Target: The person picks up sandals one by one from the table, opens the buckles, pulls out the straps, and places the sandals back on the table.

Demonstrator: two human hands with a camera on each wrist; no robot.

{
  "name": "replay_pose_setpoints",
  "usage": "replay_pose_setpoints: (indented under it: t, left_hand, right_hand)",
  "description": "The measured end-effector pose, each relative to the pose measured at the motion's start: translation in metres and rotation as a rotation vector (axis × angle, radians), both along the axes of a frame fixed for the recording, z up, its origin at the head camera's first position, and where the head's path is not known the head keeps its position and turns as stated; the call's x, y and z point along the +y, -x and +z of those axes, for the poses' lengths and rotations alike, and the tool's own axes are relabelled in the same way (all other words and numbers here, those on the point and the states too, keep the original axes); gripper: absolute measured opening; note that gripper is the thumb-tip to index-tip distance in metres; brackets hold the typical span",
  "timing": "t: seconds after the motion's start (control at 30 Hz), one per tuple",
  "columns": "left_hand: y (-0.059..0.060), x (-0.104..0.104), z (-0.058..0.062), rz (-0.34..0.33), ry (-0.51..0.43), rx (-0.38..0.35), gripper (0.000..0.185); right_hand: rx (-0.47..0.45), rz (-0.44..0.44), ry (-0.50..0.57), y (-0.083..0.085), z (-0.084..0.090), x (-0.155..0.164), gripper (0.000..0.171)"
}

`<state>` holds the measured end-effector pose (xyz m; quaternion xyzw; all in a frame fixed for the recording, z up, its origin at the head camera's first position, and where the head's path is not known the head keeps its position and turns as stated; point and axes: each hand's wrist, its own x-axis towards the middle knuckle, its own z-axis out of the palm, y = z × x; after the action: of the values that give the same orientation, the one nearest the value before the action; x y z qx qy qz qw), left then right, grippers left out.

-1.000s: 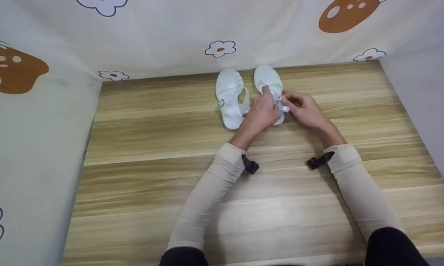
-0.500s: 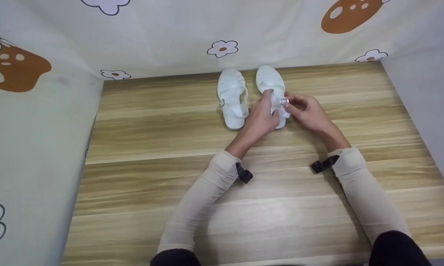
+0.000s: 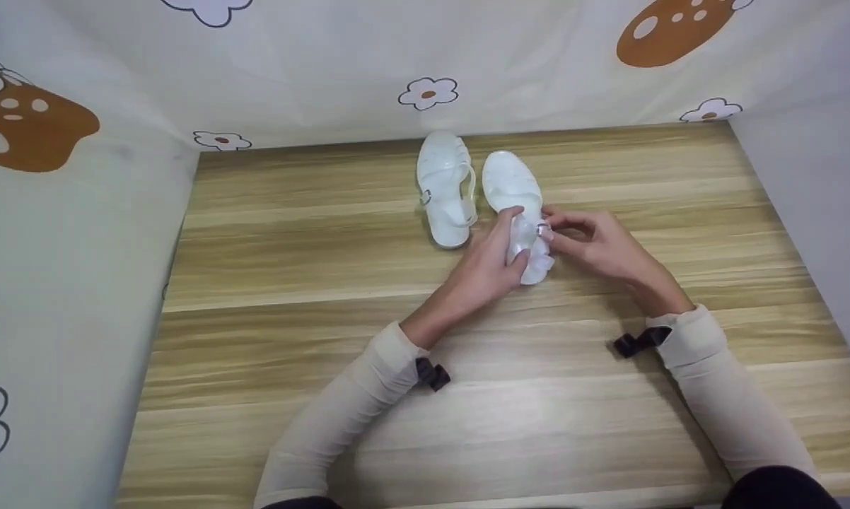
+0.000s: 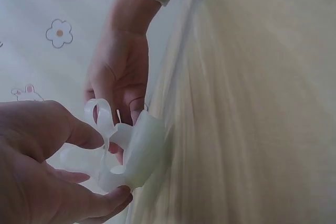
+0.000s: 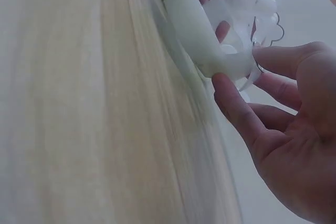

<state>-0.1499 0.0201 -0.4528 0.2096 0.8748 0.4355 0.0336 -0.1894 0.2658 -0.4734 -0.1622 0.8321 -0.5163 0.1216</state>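
Note:
A pair of white jelly sandals rests on the wooden surface, toes toward the back. My left hand (image 3: 485, 261) grips the right-hand sandal (image 3: 510, 177) around its heel part, from the left side. In the left wrist view, the strap (image 4: 100, 114) loops up above the pale heel (image 4: 144, 148) between both hands. At the sandal's right edge, my right hand (image 3: 602, 247) pinches the strap by the small metal buckle (image 3: 542, 230). The right wrist view shows its thumb and fingers at the heel's strap. Left of them lies the other sandal (image 3: 443, 162), untouched, its side strap arching loose.
A pale cloth wall (image 3: 326, 78) with flower prints rises behind the sandals, and another (image 3: 57, 283) stands at the left. A plain pale panel (image 3: 807, 177) bounds the right. The wood-grain surface (image 3: 269, 283) stretches between them.
Both hands have drawn the right-hand sandal back from the rear wall toward the person, slightly left. The other sandal stays in its place. Both forearms have spread farther apart.

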Motion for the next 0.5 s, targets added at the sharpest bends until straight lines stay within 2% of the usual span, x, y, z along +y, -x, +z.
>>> replay_pose_setpoints:
  t: [0.23, 0.5]
  left_hand:
    - [-0.020, -0.010, -0.003, -0.022, 0.009, -0.053, 0.062]
    - [-0.030, -0.017, -0.007, -0.052, 0.008, -0.051, 0.062]
  right_hand:
    - [0.028, 0.100, -0.071, -0.009, -0.002, 0.001, 0.022]
    - [0.047, 0.161, -0.200, -0.014, 0.006, 0.001, 0.023]
